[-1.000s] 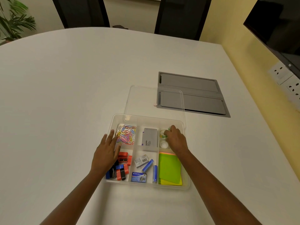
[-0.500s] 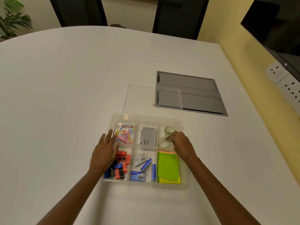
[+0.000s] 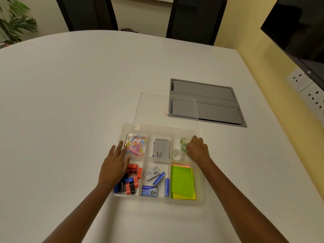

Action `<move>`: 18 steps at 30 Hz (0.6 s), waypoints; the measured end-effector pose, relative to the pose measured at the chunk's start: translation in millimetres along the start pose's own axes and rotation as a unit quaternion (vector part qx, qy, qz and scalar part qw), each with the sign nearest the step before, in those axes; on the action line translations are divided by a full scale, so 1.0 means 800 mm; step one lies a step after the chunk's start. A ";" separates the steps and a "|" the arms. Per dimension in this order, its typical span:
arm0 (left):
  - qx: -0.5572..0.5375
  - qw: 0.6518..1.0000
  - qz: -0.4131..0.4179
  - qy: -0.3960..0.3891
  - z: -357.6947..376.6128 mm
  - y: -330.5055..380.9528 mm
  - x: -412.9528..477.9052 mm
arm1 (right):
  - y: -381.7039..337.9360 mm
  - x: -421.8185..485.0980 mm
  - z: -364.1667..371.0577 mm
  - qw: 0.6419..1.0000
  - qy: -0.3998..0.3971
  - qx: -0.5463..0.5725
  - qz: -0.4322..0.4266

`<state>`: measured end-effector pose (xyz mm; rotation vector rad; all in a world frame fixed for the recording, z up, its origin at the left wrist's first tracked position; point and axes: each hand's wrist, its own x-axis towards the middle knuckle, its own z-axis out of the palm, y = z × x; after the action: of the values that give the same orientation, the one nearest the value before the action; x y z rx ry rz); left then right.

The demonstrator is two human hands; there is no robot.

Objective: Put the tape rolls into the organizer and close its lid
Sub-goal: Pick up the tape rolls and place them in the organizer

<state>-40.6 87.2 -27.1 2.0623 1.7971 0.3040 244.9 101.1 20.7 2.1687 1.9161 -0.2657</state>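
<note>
- White table (image 3: 73,95), bearing everything.
- Clear lid (image 3: 166,109) lying flat just beyond the far edge of the organizer (image 3: 201,190), open.
- Left hand (image 3: 114,165) flat, fingers spread wide, resting on the organizer's left rim beside the paper clips (image 3: 135,146).
- Right hand (image 3: 198,149) in the far-right compartment, fingers curled narrow, touching the patterned tape roll (image 3: 183,143); actual grip impossible to tell.
- Clear tape roll (image 3: 177,155) lying just nearer in the same compartment, apart from the fingers.
</note>
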 end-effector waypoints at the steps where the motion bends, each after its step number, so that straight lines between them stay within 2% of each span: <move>1: 0.000 1.000 0.000 0.000 0.000 -0.001 0.000 | 0.003 0.001 -0.008 0.999 -0.029 0.028 0.011; 5: -0.002 1.000 -0.003 -0.002 0.000 0.000 0.001 | 0.018 0.008 -0.041 0.980 -0.121 0.153 0.046; 7: -0.002 1.000 -0.004 -0.004 0.001 0.000 0.001 | 0.025 0.010 -0.054 0.967 -0.121 0.215 0.056; 9: 0.000 1.000 -0.006 -0.007 0.001 0.000 0.001 | 0.026 0.014 -0.060 0.964 -0.088 0.242 0.060; 11: 0.000 1.000 -0.008 -0.009 0.001 -0.001 0.001 | 0.018 0.019 -0.055 0.977 -0.033 0.202 0.058; 14: 0.000 1.000 -0.011 -0.008 0.001 0.000 0.001 | 0.002 0.020 -0.030 0.996 0.045 0.067 0.023; 18: -0.002 1.000 -0.010 -0.006 0.001 0.001 0.000 | -0.002 0.020 0.010 0.997 0.065 -0.034 -0.032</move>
<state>-39.5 87.3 -27.5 2.0376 1.8067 0.2884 245.4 114.1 8.5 2.1300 2.0357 -0.0713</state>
